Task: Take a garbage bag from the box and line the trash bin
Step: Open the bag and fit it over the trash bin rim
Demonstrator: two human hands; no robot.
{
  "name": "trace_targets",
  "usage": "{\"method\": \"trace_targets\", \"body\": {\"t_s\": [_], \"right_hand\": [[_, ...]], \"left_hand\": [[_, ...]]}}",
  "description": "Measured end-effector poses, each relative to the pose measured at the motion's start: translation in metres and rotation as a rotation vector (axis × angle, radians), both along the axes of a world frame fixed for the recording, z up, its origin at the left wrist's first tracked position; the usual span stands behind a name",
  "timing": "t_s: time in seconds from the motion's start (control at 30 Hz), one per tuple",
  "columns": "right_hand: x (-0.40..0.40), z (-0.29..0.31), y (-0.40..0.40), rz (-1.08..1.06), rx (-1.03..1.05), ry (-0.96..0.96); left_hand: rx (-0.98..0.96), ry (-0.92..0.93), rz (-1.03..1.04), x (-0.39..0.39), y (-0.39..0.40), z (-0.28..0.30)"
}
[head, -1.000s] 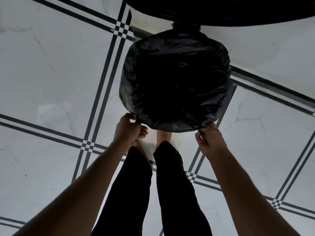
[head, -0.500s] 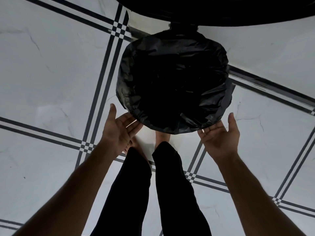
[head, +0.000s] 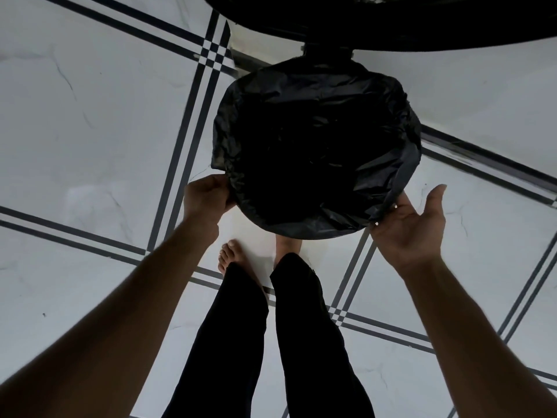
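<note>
A round trash bin stands on the floor in front of my feet, fully covered by a black garbage bag [head: 316,140] folded over its rim, so the bin itself is hidden. My left hand [head: 206,196] is curled on the bag's edge at the bin's near left side. At the near right side my right hand [head: 413,224] lies palm up, fingers spread, its fingertips touching a loose fold of the bag. The box of bags is out of view.
White marble floor tiles [head: 90,131] with dark stripe borders surround the bin. A dark round tabletop [head: 391,22] overhangs the far side of the bin. My bare feet and black trouser legs [head: 271,342] stand just behind the bin.
Both hands were open beside the bin half a second ago. My left hand has since closed on the bag's left edge, and my right hand has shifted right and outward, still open.
</note>
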State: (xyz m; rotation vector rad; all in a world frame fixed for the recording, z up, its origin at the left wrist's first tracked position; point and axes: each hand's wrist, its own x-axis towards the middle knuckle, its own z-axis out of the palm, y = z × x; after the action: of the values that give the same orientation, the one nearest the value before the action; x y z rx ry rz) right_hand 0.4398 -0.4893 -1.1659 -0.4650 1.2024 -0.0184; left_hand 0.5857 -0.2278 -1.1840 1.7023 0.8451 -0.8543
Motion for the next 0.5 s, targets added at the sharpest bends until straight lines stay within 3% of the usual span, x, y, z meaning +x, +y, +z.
{"method": "trace_targets", "body": {"t_s": [0.17, 0.27, 0.4, 0.5], "right_hand": [[0.008, 0.008, 0.001, 0.285, -0.028, -0.02], [0.009, 0.006, 0.0, 0.344, -0.002, -0.072], [0.013, 0.007, -0.001, 0.31, 0.033, -0.127], [0.013, 0.006, 0.0, 0.315, -0.113, 0.019]], "left_hand": [[-0.321, 0.131, 0.013, -0.019, 0.012, -0.002], [-0.501, 0.205, -0.049, -0.021, 0.01, -0.005], [-0.407, 0.221, -0.006, -0.013, 0.002, -0.007], [-0.207, 0.186, 0.005, -0.007, 0.003, -0.003]]}}
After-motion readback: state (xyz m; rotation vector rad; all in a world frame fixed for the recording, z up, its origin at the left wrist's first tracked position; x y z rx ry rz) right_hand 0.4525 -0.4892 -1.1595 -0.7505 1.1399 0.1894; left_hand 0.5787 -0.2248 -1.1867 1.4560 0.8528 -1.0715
